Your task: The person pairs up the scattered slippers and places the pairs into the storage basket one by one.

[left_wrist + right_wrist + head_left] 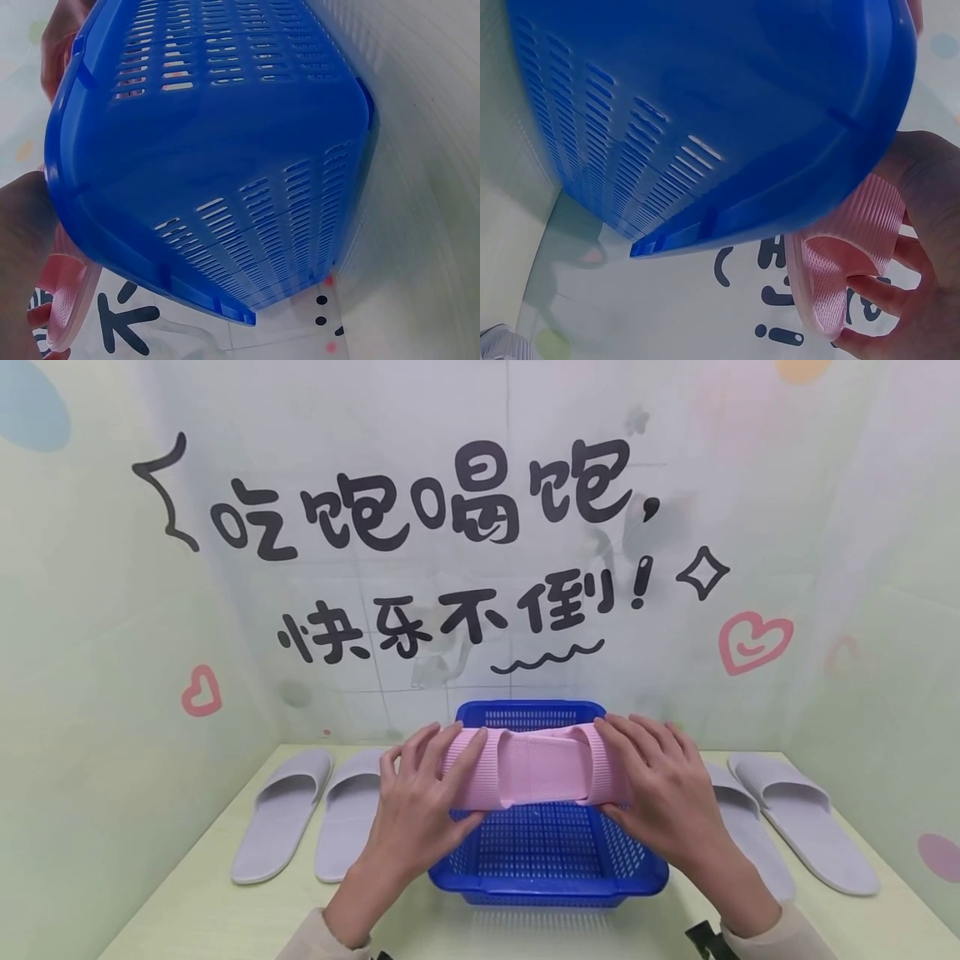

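A pair of pink slippers (543,768), fitted together with a ribbed strap at each end, is held level above the blue basket (547,887). My left hand (420,797) grips the left strap end, fingers over the top and thumb below. At the opposite end my right hand (667,785) holds the other strap the same way. The right wrist view shows a pink slipper (829,274) between thumb and fingers, partly behind the basket's rim (907,67). In the left wrist view the basket wall (210,142) hides most of the pink slipper (75,289).
Two grey slippers (281,827) lie side by side on the pale table (202,877), left of the basket. Two more grey slippers (806,818) lie to its right. My forearms partly cover the inner ones. A wall (480,410) with black lettering stands close behind.
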A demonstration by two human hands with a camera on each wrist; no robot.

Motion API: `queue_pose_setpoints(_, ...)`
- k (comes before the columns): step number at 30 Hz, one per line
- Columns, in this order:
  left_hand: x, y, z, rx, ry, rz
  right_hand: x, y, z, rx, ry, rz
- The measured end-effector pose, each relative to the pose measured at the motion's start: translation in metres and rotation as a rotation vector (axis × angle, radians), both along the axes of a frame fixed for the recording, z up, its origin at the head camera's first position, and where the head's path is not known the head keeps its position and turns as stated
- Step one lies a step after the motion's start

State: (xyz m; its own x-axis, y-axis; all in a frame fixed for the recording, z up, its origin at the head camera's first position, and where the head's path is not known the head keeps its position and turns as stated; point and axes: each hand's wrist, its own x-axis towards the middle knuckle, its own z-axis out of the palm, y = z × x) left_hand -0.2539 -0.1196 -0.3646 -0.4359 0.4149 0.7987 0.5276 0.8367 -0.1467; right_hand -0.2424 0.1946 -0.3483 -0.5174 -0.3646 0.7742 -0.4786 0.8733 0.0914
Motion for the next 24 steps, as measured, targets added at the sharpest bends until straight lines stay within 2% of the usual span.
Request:
queue_pose_setpoints(14,0.0027,0.0009,0.0005,-0.004,-0.016,-0.002,0.0014,-0.0016,0.0009,0.0,-0.005,0.008)
queue_pose_setpoints(24,0.0027,0.0008,0.0004,-0.004,-0.002,-0.006,0.0002,-0.0022,0.0,-0.004,0.005,0.023)
